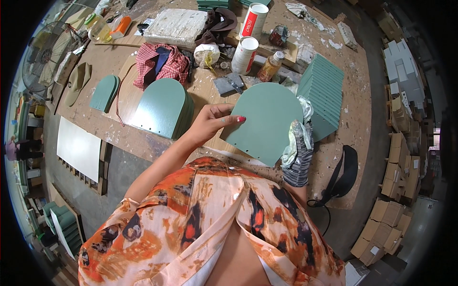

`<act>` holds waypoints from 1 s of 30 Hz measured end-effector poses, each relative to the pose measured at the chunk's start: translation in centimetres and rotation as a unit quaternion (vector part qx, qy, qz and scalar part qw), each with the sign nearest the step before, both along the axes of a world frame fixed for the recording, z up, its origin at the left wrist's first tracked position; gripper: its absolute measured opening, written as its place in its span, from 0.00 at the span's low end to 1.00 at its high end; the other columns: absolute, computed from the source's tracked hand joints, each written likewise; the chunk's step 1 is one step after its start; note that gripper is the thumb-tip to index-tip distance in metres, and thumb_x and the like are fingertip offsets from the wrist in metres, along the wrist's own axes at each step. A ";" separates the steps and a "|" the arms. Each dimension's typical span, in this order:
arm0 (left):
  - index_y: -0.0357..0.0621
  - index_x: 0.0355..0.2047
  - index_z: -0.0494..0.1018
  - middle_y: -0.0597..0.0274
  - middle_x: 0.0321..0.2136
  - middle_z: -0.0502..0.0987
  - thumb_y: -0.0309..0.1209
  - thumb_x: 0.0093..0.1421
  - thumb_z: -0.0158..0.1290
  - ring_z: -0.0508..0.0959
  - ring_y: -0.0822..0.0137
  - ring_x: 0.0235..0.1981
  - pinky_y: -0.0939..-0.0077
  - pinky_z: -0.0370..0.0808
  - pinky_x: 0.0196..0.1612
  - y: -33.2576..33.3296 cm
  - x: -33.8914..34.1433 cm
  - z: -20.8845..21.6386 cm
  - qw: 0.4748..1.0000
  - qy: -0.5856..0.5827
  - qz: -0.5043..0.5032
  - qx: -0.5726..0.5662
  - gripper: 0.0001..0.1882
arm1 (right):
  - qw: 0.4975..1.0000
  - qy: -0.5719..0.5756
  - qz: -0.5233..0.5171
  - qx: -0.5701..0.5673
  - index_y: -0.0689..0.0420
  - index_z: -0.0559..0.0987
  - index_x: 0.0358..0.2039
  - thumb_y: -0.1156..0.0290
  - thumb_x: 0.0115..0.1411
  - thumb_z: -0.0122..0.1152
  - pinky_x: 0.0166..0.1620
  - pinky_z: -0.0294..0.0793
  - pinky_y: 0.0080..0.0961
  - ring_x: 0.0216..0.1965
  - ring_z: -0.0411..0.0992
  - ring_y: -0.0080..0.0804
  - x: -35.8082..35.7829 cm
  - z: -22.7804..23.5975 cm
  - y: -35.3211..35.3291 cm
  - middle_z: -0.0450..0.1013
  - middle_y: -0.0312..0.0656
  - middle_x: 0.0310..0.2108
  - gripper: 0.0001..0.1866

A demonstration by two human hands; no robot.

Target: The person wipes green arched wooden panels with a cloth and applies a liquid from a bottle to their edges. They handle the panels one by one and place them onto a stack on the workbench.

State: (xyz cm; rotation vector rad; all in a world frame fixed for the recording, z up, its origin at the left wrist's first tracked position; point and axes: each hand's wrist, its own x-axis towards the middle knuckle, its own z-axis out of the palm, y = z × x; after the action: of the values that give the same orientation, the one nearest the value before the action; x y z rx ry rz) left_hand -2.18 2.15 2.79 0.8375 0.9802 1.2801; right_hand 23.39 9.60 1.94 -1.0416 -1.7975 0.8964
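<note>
A green arch-shaped panel (267, 121), with small holes along its straight edge, is held up in front of me. My left hand (214, 123) is bare and grips its left side, thumb on the face and fingers behind. At its right edge my right hand (300, 148), in a grey knit glove, presses a pale cloth (289, 151) against the panel. Part of the cloth shows above the glove; some right fingers are hidden. Just right of the panel stands a stack of green panels (323, 95) seen edge-on. Further left lies another stack of arched green panels (162, 107).
Smaller green arched pieces (104, 93) lie at the table's left. Behind are a checked red cloth (160, 64), two white-and-red cups (244, 56), a bottle of amber liquid (271, 66) and a grey block (228, 85). A black strap (344, 171) lies at the right edge. A fan (45, 57) stands far left.
</note>
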 end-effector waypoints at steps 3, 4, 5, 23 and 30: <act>0.30 0.48 0.72 0.60 0.40 0.78 0.27 0.60 0.53 0.76 0.75 0.39 0.81 0.71 0.46 0.0 -0.2 -0.2 1.000 0.009 -0.008 0.002 0.17 | 1.000 -0.002 -0.002 0.001 0.62 0.69 0.53 0.71 0.63 0.48 0.55 0.66 0.33 0.50 0.68 0.38 0.0 0.2 -0.1 0.69 0.48 0.50 0.18; 0.30 0.48 0.72 0.60 0.40 0.78 0.27 0.60 0.53 0.76 0.75 0.39 0.81 0.71 0.46 -0.1 -0.3 -0.2 1.000 0.009 -0.009 0.002 0.17 | 1.000 0.000 -0.001 0.001 0.62 0.69 0.53 0.71 0.63 0.48 0.55 0.66 0.33 0.50 0.68 0.38 0.0 0.3 0.0 0.69 0.48 0.50 0.18; 0.30 0.48 0.71 0.59 0.41 0.78 0.27 0.61 0.52 0.75 0.75 0.40 0.80 0.70 0.47 -0.2 -0.3 -0.2 1.000 -0.011 -0.008 -0.003 0.17 | 1.000 0.001 -0.001 0.001 0.62 0.69 0.53 0.71 0.63 0.48 0.55 0.66 0.33 0.50 0.68 0.38 0.0 0.4 0.0 0.69 0.48 0.50 0.18; 0.32 0.46 0.73 0.65 0.35 0.79 0.31 0.60 0.55 0.75 0.78 0.35 0.83 0.72 0.42 -0.1 0.4 -0.6 0.999 0.037 0.019 -0.010 0.17 | 1.000 0.001 0.000 -0.003 0.63 0.69 0.53 0.71 0.63 0.48 0.54 0.67 0.32 0.50 0.68 0.37 -0.4 0.1 -0.2 0.69 0.48 0.50 0.18; 0.35 0.55 0.66 0.59 0.50 0.73 0.41 0.67 0.43 0.70 0.73 0.51 0.75 0.66 0.53 -0.1 -0.6 -3.3 0.995 0.099 0.033 -0.010 0.24 | 1.000 0.017 -0.018 -0.003 0.63 0.69 0.53 0.71 0.63 0.49 0.54 0.67 0.31 0.50 0.68 0.36 -1.1 0.3 0.5 0.69 0.47 0.50 0.18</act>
State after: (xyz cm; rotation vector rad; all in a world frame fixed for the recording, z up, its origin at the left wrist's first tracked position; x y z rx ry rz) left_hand -2.80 2.03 -0.47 0.9354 1.1844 1.2576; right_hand 22.33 10.08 2.28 -1.0536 -1.7423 0.8931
